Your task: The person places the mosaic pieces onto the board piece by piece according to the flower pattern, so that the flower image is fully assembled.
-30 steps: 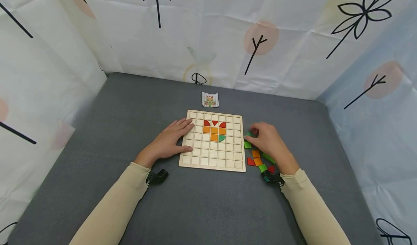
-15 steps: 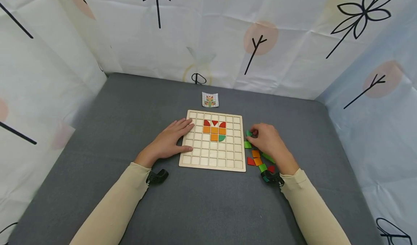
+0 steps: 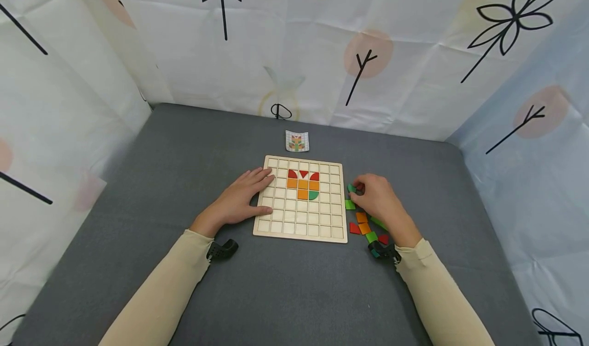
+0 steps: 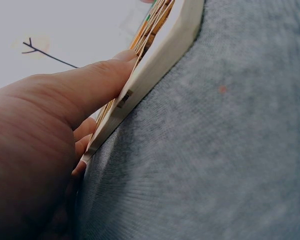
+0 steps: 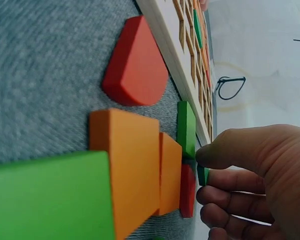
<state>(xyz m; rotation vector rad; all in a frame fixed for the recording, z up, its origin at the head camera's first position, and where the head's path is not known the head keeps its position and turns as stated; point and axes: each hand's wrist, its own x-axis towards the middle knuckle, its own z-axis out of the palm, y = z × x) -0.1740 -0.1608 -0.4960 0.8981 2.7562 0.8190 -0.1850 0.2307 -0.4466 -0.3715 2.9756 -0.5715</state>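
Note:
My left hand (image 3: pixel 241 195) rests on the left edge of a wooden grid board (image 3: pixel 281 216), fingers and thumb spread over its rim. Beside the board's right edge, my right hand (image 3: pixel 378 197) pinches a dark green block (image 5: pixel 203 175) between thumb and fingers. Set in the board are red blocks (image 3: pixel 314 176), orange blocks (image 3: pixel 302 184) and a green quarter-round block (image 3: pixel 313 195). Near the right hand lie a light green block (image 3: pixel 349 204), orange blocks (image 5: pixel 135 170) and a red block with a rounded side (image 5: pixel 140 67).
A small pattern card (image 3: pixel 296 141) lies beyond the board on the grey tabletop (image 3: pixel 294 290). More loose blocks, including a bright green one (image 3: pixel 371 237) and a red one (image 3: pixel 383 239), lie by the right wrist. Patterned cloth (image 3: pixel 294 54) surrounds the far sides.
My right fingers have shifted slightly, and more of the dark green block shows at their tips than one second ago. The left hand and the board have stayed put.

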